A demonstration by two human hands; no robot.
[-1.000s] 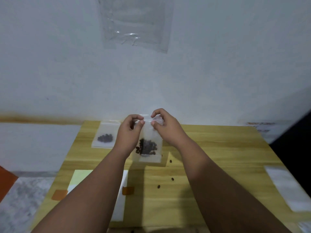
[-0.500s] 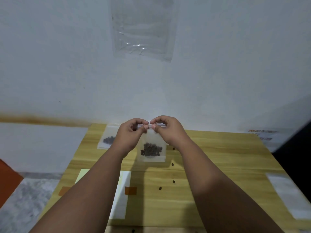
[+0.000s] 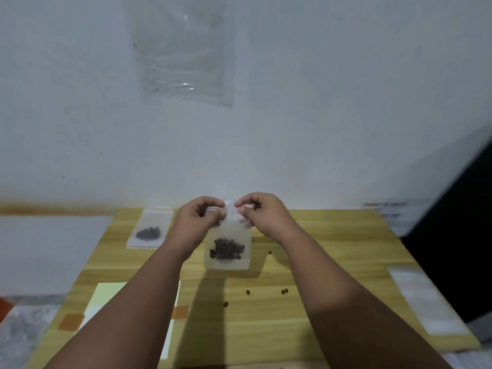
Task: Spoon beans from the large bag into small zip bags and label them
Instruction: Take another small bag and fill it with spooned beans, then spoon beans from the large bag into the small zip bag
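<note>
The only lettering in view stands on a white surface (image 3: 383, 209) just past the far right corner of the table (image 3: 332, 227), low against the wall (image 3: 319, 129). It runs in three short lines of dark, reddish-brown print, one under the other. The picture is blurred there and the letters are small and smeared, so no word, brand or number can be read.

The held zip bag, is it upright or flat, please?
Upright: left hand and right hand pinch the zip bag by its top; beans sit low.
</note>
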